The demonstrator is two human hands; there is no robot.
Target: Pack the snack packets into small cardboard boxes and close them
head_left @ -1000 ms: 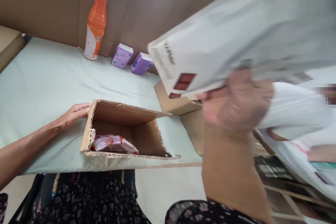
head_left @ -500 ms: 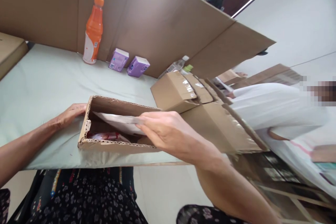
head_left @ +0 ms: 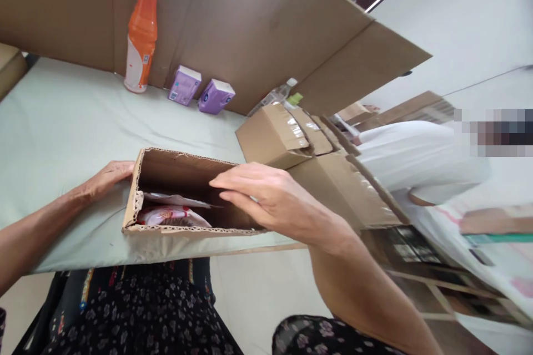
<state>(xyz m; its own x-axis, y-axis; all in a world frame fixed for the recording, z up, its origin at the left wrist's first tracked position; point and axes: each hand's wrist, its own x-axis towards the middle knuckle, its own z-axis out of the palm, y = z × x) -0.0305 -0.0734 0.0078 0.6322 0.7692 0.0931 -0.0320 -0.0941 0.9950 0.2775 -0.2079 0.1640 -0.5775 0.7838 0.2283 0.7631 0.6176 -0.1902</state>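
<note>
An open-topped cardboard box (head_left: 189, 158) sits near the front edge of the cloth-covered table. My left hand (head_left: 110, 177) holds it at its left end, with the fingertips hidden behind the wall. Inside, a flat whitish packet (head_left: 179, 199) leans next to a red and white wrapped packet (head_left: 172, 216). Over the right part of the opening is my right hand (head_left: 266, 194), thumb and fingers apart with nothing between them. It hides the box's right end.
An orange drink bottle (head_left: 141, 39) and two purple tissue packs (head_left: 185, 86) stand along a cardboard screen (head_left: 233, 22). Several cardboard boxes (head_left: 270, 133) are at the right, with a clear bottle (head_left: 275, 94) behind. A person in white (head_left: 420, 161) is beyond them.
My right hand has let go of the whitish packet, which has dropped lower into the box beside the red and white one. My left hand stays at the box. The view has shifted slightly.
</note>
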